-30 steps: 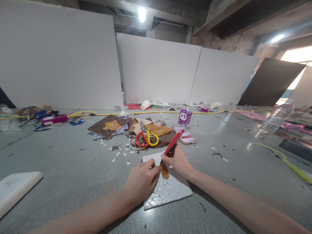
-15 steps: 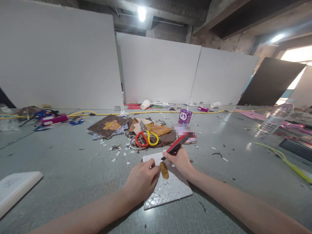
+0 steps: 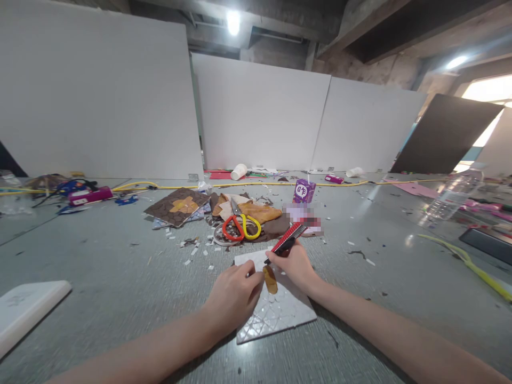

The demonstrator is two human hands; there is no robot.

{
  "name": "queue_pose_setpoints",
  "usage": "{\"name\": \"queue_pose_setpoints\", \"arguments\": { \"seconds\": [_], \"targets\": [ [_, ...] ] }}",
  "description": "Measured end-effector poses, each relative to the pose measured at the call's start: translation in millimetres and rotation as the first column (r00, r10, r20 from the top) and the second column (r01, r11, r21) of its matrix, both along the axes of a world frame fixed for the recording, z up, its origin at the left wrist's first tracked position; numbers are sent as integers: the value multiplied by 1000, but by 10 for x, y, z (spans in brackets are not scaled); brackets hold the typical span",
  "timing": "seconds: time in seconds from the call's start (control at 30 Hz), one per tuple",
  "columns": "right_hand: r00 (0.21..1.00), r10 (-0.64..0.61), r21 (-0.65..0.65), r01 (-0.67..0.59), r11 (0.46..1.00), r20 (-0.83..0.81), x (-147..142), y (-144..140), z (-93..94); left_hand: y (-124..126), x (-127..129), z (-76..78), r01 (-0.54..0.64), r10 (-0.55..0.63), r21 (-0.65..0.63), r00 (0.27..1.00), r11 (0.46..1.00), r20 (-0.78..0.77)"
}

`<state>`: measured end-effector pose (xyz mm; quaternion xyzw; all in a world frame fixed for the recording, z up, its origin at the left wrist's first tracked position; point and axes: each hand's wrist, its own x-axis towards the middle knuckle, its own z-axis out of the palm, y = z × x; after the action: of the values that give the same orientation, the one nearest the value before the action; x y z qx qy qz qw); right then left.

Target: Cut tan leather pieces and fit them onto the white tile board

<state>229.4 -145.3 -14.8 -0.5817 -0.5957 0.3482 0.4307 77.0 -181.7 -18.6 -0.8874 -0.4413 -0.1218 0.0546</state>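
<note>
Pinning a small tan-brown oval scrap of leather-like sheet (image 3: 270, 280) w/ my left hand (image 3: 236, 296), fingers curled down and pressing at its left edge. It lies on a white scored square cutting board (image 3: 280, 314), near centre of the grey table (image 3: 100, 298). My right hand (image 3: 293, 264) is clenched round a red-and-black ridged utility knife (image 3: 287, 241), tip pointing down to the scrap's far end, handle slanting up and far-right.

Handling, as I judge it: scrap looks thin, light, floppy, so it'll skid or buckle unless held flat right beside the cut line; best grip is fingertip pressure on top, not a pinch. Knife looks stiff, ribbed, non-slip; hold low on the body near the blade, fingers clear of the edge. Board seems rigid enough, prob. slides on the smooth table.

Count: 1 scrap under hand, 1 knife, 1 board. Farther off: 1 pair of red-and-yellow-handled scissors (image 3: 241, 226), 1 purple drink carton (image 3: 304, 191), 1 brown patterned sheet with a tan patch (image 3: 176, 205), 1 clear plastic bottle (image 3: 450, 200) far right. Small white offcuts scattered, too many to count.
</note>
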Motion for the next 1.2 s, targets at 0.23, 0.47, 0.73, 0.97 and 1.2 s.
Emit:
{"name": "queue_pose_setpoints", "arguments": {
  "seconds": [0.23, 0.47, 0.73, 0.97, 1.2],
  "targets": [
    [997, 22, 102, -15, 995, -68, 15, -4, -42, -16, -2, 19, 2, -2, -11, 1000, 1000, 8],
    [951, 80, 99, -52, 994, -299, 35, 7, -80, 2, 1, 18, 7, -3, -55, 996, 998, 84],
    [952, 129, 78, -112, 991, -278, 29, 4, -73, -1, -2, 14, 12, -6, -73, 996, 997, 85],
    [959, 114, 105, -89, 991, -260, 36, 8, -90, 16, 5, 4, 18, -12, -70, 995, 997, 94],
    [965, 107, 116, -81, 990, -239, 37, 3, -91, 10, -3, 0, 17, -10, -66, 995, 998, 102]
  ]
}}
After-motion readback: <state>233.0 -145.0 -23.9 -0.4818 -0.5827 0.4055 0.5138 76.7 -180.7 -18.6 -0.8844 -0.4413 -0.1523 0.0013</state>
